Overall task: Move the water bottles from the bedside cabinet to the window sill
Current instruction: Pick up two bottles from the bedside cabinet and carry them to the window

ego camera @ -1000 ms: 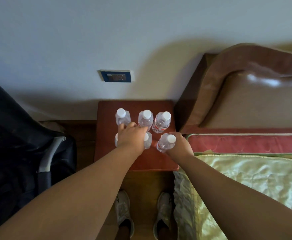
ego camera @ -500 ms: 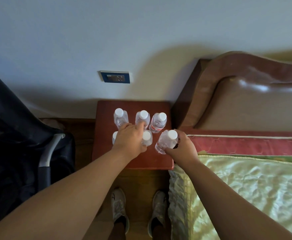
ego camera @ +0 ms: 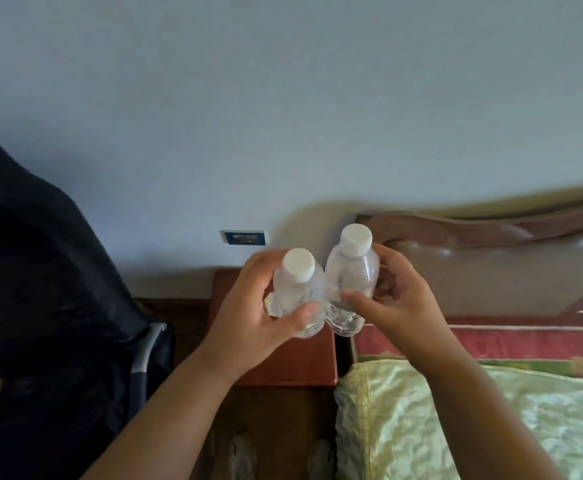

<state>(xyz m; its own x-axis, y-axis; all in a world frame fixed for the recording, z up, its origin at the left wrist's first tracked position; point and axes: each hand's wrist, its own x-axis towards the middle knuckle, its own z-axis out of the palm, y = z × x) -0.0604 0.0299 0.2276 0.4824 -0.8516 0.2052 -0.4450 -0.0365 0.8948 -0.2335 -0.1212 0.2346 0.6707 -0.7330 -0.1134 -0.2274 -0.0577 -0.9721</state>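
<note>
Both bottles just came up off the bedside cabinet (ego camera: 283,368): left hand (ego camera: 248,317) fingers wrapped round left bottle (ego camera: 298,296), right hand (ego camera: 401,303) round right bottle (ego camera: 350,282), ready to carry to sill.

1. Bottle in left hand's fingers (ego camera: 298,299): clear, white cap.
2. Bottle in right hand's fingers (ego camera: 350,289): clear, white cap.
3. Cabinet (ego camera: 293,362) below fingers: reddish-brown.
4. Bedspread (ego camera: 491,420) right of fingers: pale yellow-green, sheen.
5. Wall plate (ego camera: 244,237) above the left fingers: blue.
</note>
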